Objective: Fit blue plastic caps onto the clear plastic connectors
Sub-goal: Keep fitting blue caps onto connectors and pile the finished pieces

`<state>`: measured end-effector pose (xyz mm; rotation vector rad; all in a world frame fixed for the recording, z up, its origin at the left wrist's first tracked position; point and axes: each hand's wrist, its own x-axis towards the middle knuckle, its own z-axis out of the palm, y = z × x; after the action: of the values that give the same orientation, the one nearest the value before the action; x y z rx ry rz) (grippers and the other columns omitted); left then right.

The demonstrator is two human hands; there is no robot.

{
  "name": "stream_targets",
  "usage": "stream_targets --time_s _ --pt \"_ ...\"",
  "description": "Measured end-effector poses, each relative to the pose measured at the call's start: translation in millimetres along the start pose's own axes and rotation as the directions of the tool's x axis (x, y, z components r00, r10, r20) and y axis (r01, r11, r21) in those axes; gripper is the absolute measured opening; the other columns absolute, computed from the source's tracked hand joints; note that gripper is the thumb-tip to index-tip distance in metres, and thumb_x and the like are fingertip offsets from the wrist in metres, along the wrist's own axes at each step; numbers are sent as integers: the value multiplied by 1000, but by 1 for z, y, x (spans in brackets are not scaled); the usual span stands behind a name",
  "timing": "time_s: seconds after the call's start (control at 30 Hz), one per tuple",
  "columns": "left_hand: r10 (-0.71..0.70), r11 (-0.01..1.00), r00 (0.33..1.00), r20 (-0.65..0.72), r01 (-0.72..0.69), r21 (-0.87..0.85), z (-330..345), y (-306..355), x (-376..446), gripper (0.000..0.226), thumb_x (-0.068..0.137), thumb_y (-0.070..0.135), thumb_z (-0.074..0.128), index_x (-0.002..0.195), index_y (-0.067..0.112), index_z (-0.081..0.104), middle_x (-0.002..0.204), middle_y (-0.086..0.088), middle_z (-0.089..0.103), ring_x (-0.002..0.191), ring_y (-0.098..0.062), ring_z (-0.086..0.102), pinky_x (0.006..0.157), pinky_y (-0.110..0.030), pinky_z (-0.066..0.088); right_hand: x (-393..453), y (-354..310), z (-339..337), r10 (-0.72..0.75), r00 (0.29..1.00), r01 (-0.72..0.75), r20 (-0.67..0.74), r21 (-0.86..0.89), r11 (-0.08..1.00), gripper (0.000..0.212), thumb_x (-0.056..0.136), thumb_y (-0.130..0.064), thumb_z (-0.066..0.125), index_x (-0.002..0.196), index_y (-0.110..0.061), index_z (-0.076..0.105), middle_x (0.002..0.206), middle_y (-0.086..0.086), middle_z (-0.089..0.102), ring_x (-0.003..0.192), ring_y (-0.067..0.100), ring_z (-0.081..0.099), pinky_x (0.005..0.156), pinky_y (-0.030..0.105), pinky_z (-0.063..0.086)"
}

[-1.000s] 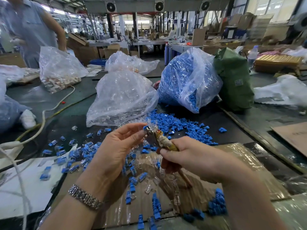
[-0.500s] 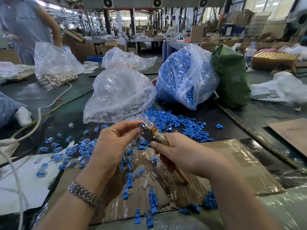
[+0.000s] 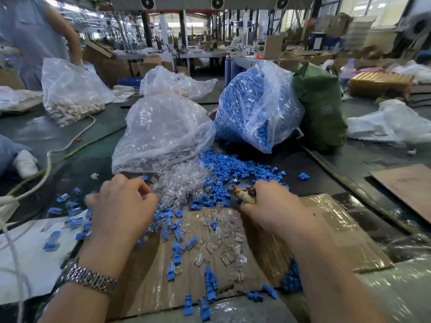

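A heap of clear plastic connectors (image 3: 180, 180) lies on the table beside a heap of loose blue caps (image 3: 233, 164). My left hand (image 3: 121, 206) rests palm down at the left edge of the clear heap, fingers curled into it; what they pinch is hidden. My right hand (image 3: 272, 201) is low at the blue heap, closed around a small tool with a yellowish taped handle (image 3: 243, 195). Connectors fitted with blue caps (image 3: 70, 220) lie scattered to the left. More clear and blue pieces litter the cardboard sheet (image 3: 338, 236).
A clear bag of connectors (image 3: 163, 129) and a bag of blue caps (image 3: 254, 106) stand behind the heaps, with a green sack (image 3: 321, 108) to their right. A white cable (image 3: 49, 164) runs at the left. Another person (image 3: 30, 38) stands at the far left.
Both hands have dropped from holding a piece together in mid-air to the table. The left went to the clear heap, the right with the tool to the blue heap.
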<state>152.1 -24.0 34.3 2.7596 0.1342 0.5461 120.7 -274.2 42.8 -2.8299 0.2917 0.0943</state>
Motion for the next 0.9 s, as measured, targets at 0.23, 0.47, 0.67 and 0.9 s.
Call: stream_targets --time_s 0.23,0.47,0.67,0.9 --pt "234 972 953 194 -223 -75 16 24 -13 15 93 57 52 98 46 61 91 20 39 102 -8 36 87 -39 26 4 -2 9 82 995 -77 52 -99 992 58 95 -54 60 131 -11 49 136 14 40 128 35 37 107 52 40" --pt "279 945 920 277 -314 90 27 33 -17 31 96 56 48 116 39 65 102 14 39 123 -11 38 100 -41 23 9 -26 12 -231 962 211 -148 -136 968 25 98 -33 61 123 -29 59 125 1 45 124 25 36 100 50 31" --pt "334 935 919 210 -351 51 29 31 -16 19 99 45 52 107 39 68 100 20 46 116 -9 41 95 -37 20 19 -34 22 -294 949 253 -115 -278 927 19 97 -19 62 114 -23 69 121 1 49 120 25 34 98 49 29" --pt "382 924 912 148 -381 -31 34 30 -14 13 94 47 61 104 43 68 106 23 58 108 -5 46 102 -35 33 23 -37 23 -302 945 257 -124 -289 922 7 95 -17 57 91 -21 61 112 4 52 117 28 36 97 50 30"
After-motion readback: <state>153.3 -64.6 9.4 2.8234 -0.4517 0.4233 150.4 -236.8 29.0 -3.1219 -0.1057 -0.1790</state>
